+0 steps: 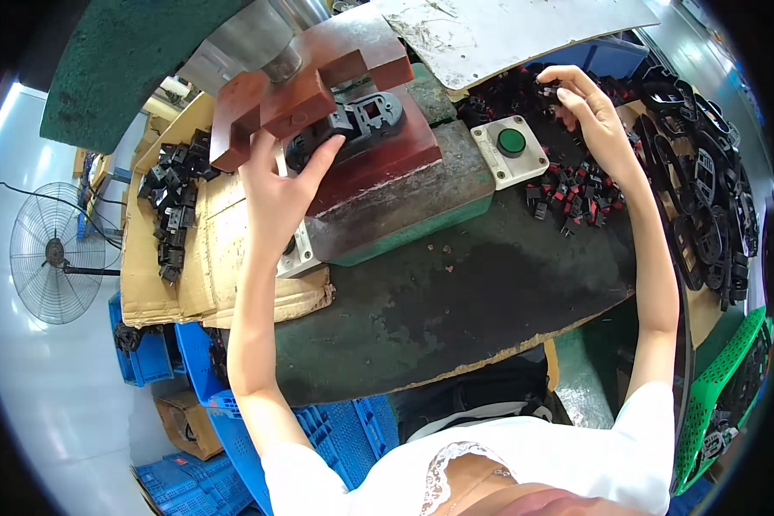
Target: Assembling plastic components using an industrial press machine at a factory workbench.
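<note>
Dark housing [359, 124], long axis rising rightward (left hand [275, 182] touching)

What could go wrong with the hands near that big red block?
The left hand is close to the upper red block, so its fingers might get pinched if that came down. Its thumb seems to touch the black plastic piece, so a nudge could shift it. The green button is near the right hand and might get bumped by accident.
</note>
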A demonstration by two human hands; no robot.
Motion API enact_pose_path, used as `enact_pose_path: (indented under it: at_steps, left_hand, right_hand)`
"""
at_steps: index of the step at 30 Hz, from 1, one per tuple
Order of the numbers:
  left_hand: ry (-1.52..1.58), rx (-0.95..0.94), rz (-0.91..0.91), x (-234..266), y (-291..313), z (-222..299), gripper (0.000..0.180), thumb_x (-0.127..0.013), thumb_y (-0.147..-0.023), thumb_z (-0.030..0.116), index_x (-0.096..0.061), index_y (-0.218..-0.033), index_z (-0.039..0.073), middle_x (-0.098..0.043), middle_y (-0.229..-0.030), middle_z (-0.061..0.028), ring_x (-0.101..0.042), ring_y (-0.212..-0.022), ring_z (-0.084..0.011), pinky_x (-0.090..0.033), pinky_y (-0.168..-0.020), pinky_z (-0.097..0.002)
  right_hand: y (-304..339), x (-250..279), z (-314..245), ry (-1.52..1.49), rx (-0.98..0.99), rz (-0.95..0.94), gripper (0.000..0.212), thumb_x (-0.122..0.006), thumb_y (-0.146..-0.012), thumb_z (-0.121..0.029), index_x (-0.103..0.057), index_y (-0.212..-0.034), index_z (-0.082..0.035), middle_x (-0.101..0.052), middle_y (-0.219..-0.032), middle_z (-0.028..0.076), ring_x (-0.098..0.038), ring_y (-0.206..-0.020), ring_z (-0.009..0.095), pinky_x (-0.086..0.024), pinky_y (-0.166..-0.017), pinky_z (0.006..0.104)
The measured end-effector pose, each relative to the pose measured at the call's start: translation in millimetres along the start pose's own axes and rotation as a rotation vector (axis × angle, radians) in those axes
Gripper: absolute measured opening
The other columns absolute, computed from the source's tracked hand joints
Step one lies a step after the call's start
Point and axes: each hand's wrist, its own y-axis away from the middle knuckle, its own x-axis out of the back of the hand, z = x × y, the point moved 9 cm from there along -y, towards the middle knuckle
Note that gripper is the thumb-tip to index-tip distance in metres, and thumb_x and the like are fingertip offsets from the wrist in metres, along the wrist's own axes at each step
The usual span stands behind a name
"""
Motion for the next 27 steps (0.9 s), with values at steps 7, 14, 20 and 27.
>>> enact_pose_path:
  at_steps: [7, 14, 20, 27]
  left_hand:
    - [-0.203, -0.147, -0.088, -8, -7, 25, 0.038, -0.076, -0.071, 0.015, -0.061, -0.104, 0.003, -0.062, -0.100, -0.0123, -0.058, -0.090, -0.0228, -0.044, -0.081, -0.0323]
    - [-0.136, -0.096, -0.027, -6, -1, 11, 0.038, -0.077, -0.069, 0.014, -0.060, -0.102, 0.002, -0.061, -0.098, -0.0145, -0.058, -0.087, -0.0282, -0.046, -0.077, -0.0349]
    - [-0.154, -0.223, 0.047, 4, 3, 25, 0.039, -0.077, -0.070, 0.013, -0.059, -0.103, 0.002, -0.061, -0.093, -0.0135, -0.058, -0.085, -0.0283, -0.046, -0.074, -0.0351]
    - [-0.154, -0.221, 0.068, 1, 1, 30, 0.035, -0.074, -0.072, 0.012, -0.060, -0.102, 0.002, -0.062, -0.096, -0.0145, -0.057, -0.083, -0.0287, -0.046, -0.073, -0.0360]
  right_hand:
    - [1, 7, 2, -0.082, -0.038, 0.006, 0.022, -0.041, -0.097, -0.020, -0.058, -0.109, -0.011, -0.045, -0.065, -0.006, -0.041, -0.061, 0.003, -0.035, -0.060, 0.0181]
    - [2, 3, -9, -0.144, 0.019, -0.003, 0.022, -0.050, -0.094, -0.020, -0.057, -0.112, -0.011, -0.046, -0.070, -0.006, -0.043, -0.066, 0.002, -0.037, -0.063, 0.0175]
    - [1, 1, -6, -0.079, 0.035, -0.043, 0.027, -0.058, -0.090, -0.014, -0.057, -0.116, -0.009, -0.043, -0.076, -0.007, -0.040, -0.069, 0.001, -0.035, -0.065, 0.0165]
    - [1, 0, -8, -0.018, 0.122, -0.073, 0.027, -0.061, -0.087, -0.010, -0.059, -0.113, -0.006, -0.042, -0.084, -0.006, -0.038, -0.072, 0.002, -0.034, -0.068, 0.0159]
